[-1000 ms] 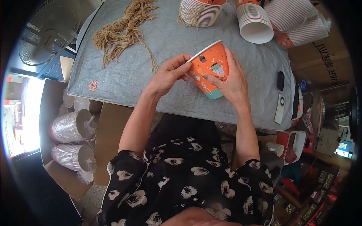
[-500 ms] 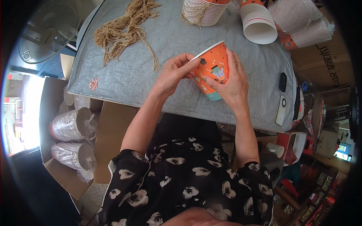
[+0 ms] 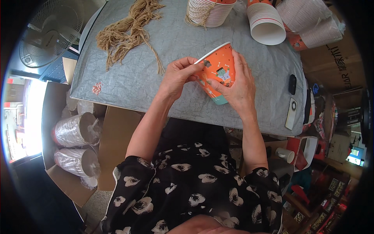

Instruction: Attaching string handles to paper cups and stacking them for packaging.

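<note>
Between my hands, above the near part of the table, is an orange paper bucket [image 3: 223, 72] with a white rim, a teal base and a cartoon figure printed on its side. It tilts, its rim up and toward the left. My left hand [image 3: 178, 78] pinches the bucket's left side just under the rim, thumb on the outside. My right hand [image 3: 240, 85] wraps the right side, with its thumb across the front and its fingers toward the back. The bucket's inside and the tips of several left fingers are hidden.
Tan twine strands [image 3: 130, 33] lie at the far left beside a small red-and-white patch [image 3: 97, 88]. Bucket stacks [image 3: 212, 13] stand at the back, one draped with twine; another stack [image 3: 268, 29] lies tipped. A cutter-like tool [image 3: 290, 113] rests at right. Wrapped stacks [image 3: 74, 130] fill a carton below left.
Both hands keep their hold on the bucket, which has barely shifted. The rest of the scene looks the same.
</note>
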`<state>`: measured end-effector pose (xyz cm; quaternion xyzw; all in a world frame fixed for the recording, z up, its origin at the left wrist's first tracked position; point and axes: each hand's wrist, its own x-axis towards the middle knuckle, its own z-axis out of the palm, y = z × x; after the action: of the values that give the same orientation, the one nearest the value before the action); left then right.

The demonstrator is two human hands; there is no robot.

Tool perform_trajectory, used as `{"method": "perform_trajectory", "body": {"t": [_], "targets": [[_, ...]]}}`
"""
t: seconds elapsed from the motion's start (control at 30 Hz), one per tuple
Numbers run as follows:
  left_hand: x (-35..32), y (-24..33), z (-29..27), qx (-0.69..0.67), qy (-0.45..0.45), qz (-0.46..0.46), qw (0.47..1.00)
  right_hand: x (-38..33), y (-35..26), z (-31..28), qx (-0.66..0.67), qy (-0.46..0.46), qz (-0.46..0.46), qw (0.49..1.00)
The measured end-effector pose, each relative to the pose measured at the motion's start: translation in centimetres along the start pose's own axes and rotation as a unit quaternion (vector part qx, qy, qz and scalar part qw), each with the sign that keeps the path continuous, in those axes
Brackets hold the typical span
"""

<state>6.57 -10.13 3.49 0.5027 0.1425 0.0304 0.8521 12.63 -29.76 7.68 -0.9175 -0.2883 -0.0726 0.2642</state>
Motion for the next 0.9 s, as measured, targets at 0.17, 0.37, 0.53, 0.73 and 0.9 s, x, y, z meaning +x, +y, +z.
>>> {"method": "perform_trajectory", "body": {"t": [0.17, 0.37, 0.53, 0.73, 0.9], "targets": [[0.2, -0.2, -0.2, -0.009, -0.006, -0.003, 1.0, 0.1, 0.1, -0.2, 0.017, -0.001, 0.012, 1.0], [0.2, 0.0, -0.9, 0.082, -0.07, 0.055, 0.993, 2.4, -0.2, -2.2, -0.021, -0.015, -0.068, 0.997], [0.9, 0.5, -0.9, 0.098, -0.1, 0.074, 0.987, 6.3, 1.0, -2.9, -0.053, -0.073, -0.193, 0.977], [-1.3, -0.7, -2.4, 0.359, 0.027, 0.211, 0.909, 6.2, 3.4, -6.8, 0.038, -0.09, -0.094, 0.991], [-3.0, -5.3, -2.2, 0.454, -0.073, 0.2, 0.865, 2.9, 5.6, -9.0, 0.065, 0.033, -0.038, 0.997]]}}
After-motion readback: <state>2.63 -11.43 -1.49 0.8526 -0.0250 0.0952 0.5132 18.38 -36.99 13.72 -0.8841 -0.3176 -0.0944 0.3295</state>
